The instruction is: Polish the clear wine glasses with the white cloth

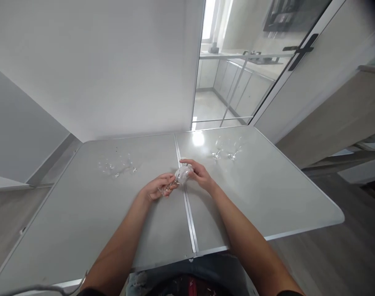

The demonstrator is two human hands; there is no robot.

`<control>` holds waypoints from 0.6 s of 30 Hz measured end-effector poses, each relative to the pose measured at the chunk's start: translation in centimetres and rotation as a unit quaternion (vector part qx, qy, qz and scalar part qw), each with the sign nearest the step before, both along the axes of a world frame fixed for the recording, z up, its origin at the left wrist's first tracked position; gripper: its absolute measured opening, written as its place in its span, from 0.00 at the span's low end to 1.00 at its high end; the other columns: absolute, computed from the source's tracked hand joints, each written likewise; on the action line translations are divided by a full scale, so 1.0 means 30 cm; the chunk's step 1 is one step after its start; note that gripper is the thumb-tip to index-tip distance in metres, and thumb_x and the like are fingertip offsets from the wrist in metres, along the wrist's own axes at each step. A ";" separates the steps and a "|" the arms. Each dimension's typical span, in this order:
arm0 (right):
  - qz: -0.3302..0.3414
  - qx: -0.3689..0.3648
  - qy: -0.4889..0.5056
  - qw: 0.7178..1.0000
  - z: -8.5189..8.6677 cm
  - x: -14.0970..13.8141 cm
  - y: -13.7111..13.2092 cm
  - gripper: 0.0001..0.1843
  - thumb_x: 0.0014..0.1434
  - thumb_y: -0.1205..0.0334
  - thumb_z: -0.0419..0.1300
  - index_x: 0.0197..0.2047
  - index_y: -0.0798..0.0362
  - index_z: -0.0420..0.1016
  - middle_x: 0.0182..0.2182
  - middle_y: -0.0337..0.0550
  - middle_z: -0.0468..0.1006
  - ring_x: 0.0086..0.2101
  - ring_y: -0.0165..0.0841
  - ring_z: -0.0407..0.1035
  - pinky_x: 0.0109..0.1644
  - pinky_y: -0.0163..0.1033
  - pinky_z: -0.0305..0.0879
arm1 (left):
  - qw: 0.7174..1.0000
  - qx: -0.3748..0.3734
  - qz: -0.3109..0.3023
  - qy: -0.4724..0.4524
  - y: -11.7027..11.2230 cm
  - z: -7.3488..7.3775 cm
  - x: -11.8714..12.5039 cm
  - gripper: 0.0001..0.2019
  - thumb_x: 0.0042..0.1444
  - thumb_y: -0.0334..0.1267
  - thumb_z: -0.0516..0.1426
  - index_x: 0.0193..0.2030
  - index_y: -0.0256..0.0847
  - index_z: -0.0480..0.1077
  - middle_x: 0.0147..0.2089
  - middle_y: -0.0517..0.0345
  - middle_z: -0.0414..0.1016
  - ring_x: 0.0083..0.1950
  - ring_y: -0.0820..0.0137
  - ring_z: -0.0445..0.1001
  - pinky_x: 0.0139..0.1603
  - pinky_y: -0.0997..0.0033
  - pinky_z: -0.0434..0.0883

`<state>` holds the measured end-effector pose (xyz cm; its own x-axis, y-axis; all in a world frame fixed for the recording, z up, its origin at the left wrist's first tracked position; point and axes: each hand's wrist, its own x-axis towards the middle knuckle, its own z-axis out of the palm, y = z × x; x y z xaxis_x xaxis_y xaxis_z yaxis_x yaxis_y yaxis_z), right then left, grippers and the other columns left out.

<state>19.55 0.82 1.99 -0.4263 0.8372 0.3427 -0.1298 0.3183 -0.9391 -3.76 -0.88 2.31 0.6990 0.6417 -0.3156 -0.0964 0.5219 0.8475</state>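
Over the middle of the table, my left hand [162, 185] is closed round the stem of a clear wine glass [166, 189], which lies tilted with its foot toward the lower left. My right hand [199, 175] is closed on a crumpled white cloth [185, 172] at the bowl of that glass. Whether the cloth is inside the bowl or wrapped round it, I cannot tell. Both hands are close together above the table's seam.
Two stemmed glasses, one nearer the middle [217, 149] and one farther right [233, 151], stand upright on the pale table [267, 185]. Several clear glasses [117, 166] are grouped at the left. A wall and a glazed door [236, 82] border the table's far side.
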 end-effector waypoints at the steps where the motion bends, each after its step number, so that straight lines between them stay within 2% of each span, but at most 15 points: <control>1: 0.012 0.002 -0.002 1.000 0.004 0.002 -0.001 0.33 0.63 0.36 0.58 0.59 0.53 0.75 0.34 0.43 0.74 0.32 0.33 0.65 0.38 0.38 0.62 | 1.000 0.013 -0.006 0.008 -0.001 -0.009 -0.005 0.20 0.59 0.53 0.62 0.45 0.37 0.69 0.29 0.65 0.64 0.16 0.84 0.57 0.18 0.78 0.66; 4: 0.002 -0.057 0.020 0.998 0.004 -0.002 0.002 0.32 0.66 0.37 0.53 0.61 0.50 0.72 0.34 0.42 0.73 0.32 0.33 0.65 0.38 0.38 0.62 | 0.991 0.122 0.007 0.063 -0.010 -0.023 0.000 0.26 0.59 0.53 0.62 0.57 0.36 0.70 0.28 0.64 0.67 0.16 0.80 0.61 0.21 0.75 0.68; 6: -0.043 -0.101 0.036 0.993 0.000 -0.006 0.008 0.30 0.67 0.38 0.53 0.62 0.49 0.71 0.34 0.40 0.72 0.32 0.33 0.64 0.37 0.37 0.61 | 0.959 0.239 0.060 0.139 -0.018 -0.031 0.014 0.31 0.59 0.52 0.62 0.64 0.36 0.68 0.27 0.63 0.69 0.19 0.77 0.65 0.25 0.74 0.68; 7: -0.065 -0.114 0.037 0.991 -0.003 -0.007 0.012 0.29 0.67 0.39 0.54 0.61 0.49 0.71 0.34 0.40 0.71 0.32 0.33 0.64 0.37 0.36 0.61 | 0.929 0.304 0.097 0.189 -0.021 -0.036 0.022 0.31 0.59 0.51 0.63 0.66 0.37 0.68 0.27 0.61 0.71 0.20 0.76 0.66 0.27 0.74 0.68; 9: -0.096 -0.127 0.032 0.987 -0.010 -0.008 0.021 0.27 0.67 0.39 0.55 0.60 0.48 0.72 0.34 0.39 0.70 0.32 0.32 0.63 0.37 0.35 0.61 | 0.844 0.418 0.172 0.288 -0.025 -0.048 0.036 0.28 0.59 0.49 0.63 0.64 0.42 0.71 0.30 0.57 0.76 0.25 0.74 0.71 0.31 0.75 0.66; 11: -0.115 -0.137 0.036 0.983 -0.018 -0.010 0.028 0.27 0.66 0.40 0.56 0.61 0.46 0.70 0.35 0.38 0.70 0.33 0.31 0.63 0.38 0.35 0.61 | 0.767 0.485 0.233 0.349 -0.028 -0.058 0.048 0.20 0.59 0.46 0.63 0.59 0.49 0.77 0.36 0.51 0.80 0.32 0.70 0.75 0.33 0.75 0.65; 12: -0.125 -0.144 0.045 0.981 -0.023 -0.012 0.032 0.28 0.65 0.39 0.57 0.62 0.45 0.69 0.36 0.38 0.70 0.34 0.31 0.64 0.39 0.34 0.62 | 0.746 0.497 0.256 0.361 -0.029 -0.061 0.053 0.17 0.60 0.45 0.63 0.56 0.51 0.79 0.39 0.50 0.81 0.35 0.69 0.76 0.34 0.75 0.64; 13: -0.135 -0.153 0.055 0.978 -0.027 -0.015 0.035 0.28 0.65 0.39 0.57 0.61 0.44 0.69 0.36 0.37 0.70 0.34 0.31 0.64 0.39 0.34 0.62 | 0.737 0.499 0.275 0.363 -0.029 -0.064 0.058 0.16 0.59 0.44 0.63 0.54 0.52 0.80 0.41 0.48 0.82 0.36 0.67 0.77 0.34 0.75 0.64; 15: -0.140 -0.160 0.066 0.975 -0.031 -0.021 0.041 0.25 0.64 0.38 0.57 0.55 0.46 0.72 0.35 0.37 0.69 0.33 0.30 0.63 0.37 0.33 0.61 | 0.751 0.479 0.299 0.342 -0.028 -0.069 0.066 0.16 0.57 0.44 0.65 0.53 0.52 0.81 0.41 0.49 0.82 0.35 0.68 0.75 0.33 0.74 0.64; 16: -0.136 -0.155 0.064 0.976 -0.031 -0.022 0.042 0.24 0.64 0.37 0.57 0.48 0.48 0.73 0.33 0.36 0.68 0.31 0.29 0.61 0.35 0.33 0.59 | 0.773 0.456 0.302 0.320 -0.025 -0.073 0.067 0.19 0.55 0.44 0.66 0.54 0.51 0.80 0.40 0.50 0.82 0.33 0.69 0.73 0.32 0.75 0.63; 18: -0.119 -0.130 0.053 0.983 -0.022 -0.019 0.042 0.24 0.63 0.37 0.58 0.35 0.51 0.70 0.28 0.35 0.63 0.28 0.28 0.56 0.32 0.33 0.56 | 0.848 0.376 0.279 0.250 -0.013 -0.082 0.061 0.26 0.52 0.47 0.68 0.58 0.46 0.77 0.34 0.54 0.80 0.26 0.74 0.67 0.28 0.75 0.62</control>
